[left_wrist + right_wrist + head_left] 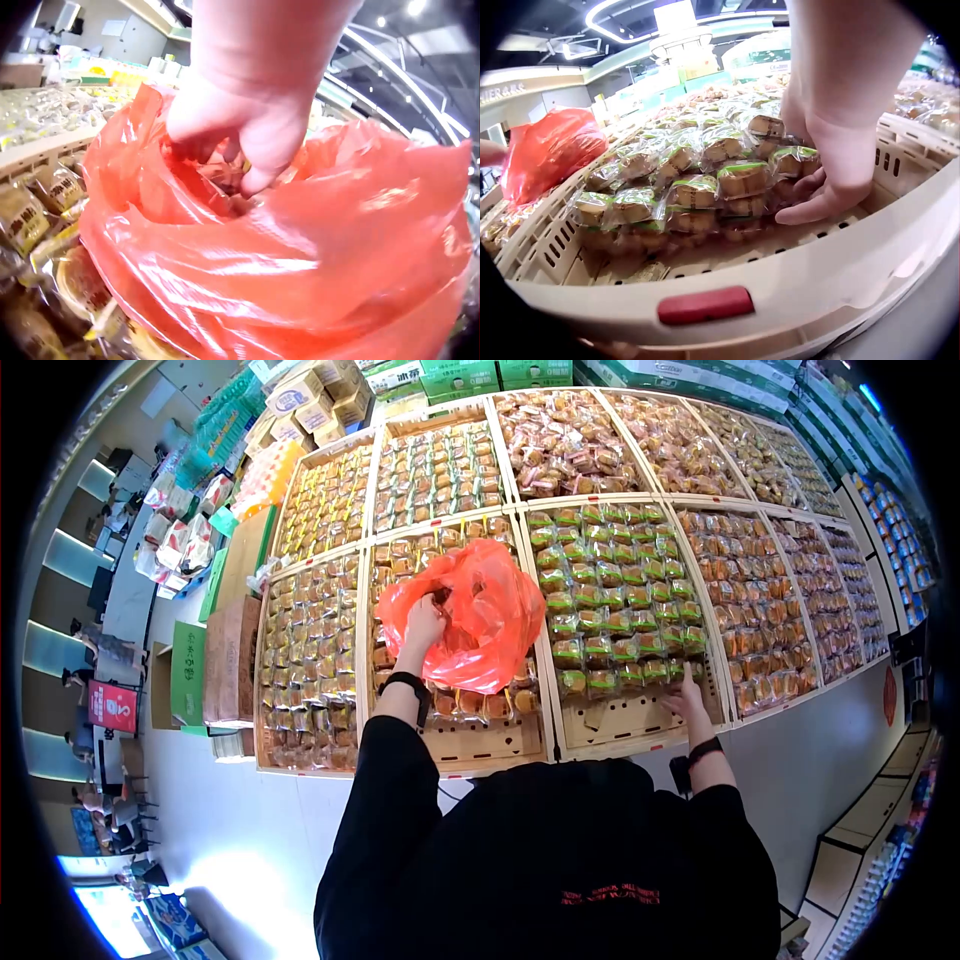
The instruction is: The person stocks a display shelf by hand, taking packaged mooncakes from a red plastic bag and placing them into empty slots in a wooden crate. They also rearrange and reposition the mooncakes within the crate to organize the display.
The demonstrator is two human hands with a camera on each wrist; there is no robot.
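Observation:
A red plastic bag (490, 635) stands over a crate of wrapped cakes. My left hand (425, 625) grips the bag at its mouth, fingers bent down inside it. In the left wrist view the thumb of the left hand (251, 142) points down into the bag (300, 277), where wrapped items show. My right hand (690, 700) is at the front right end of the green-labelled wrapped cakes (610, 610). In the right wrist view the right hand (836, 165) has its fingers spread beside the nearest cake packs (746, 180), thumb low in front, other fingertips hidden behind packs.
Crates of other wrapped cakes (760, 610) spread left, right and behind. The crate's front rim (622, 307) carries a red tag (705, 305). Cardboard boxes (232, 660) stand at the left, and stacked cartons (310, 405) at the back. Several people sit far left.

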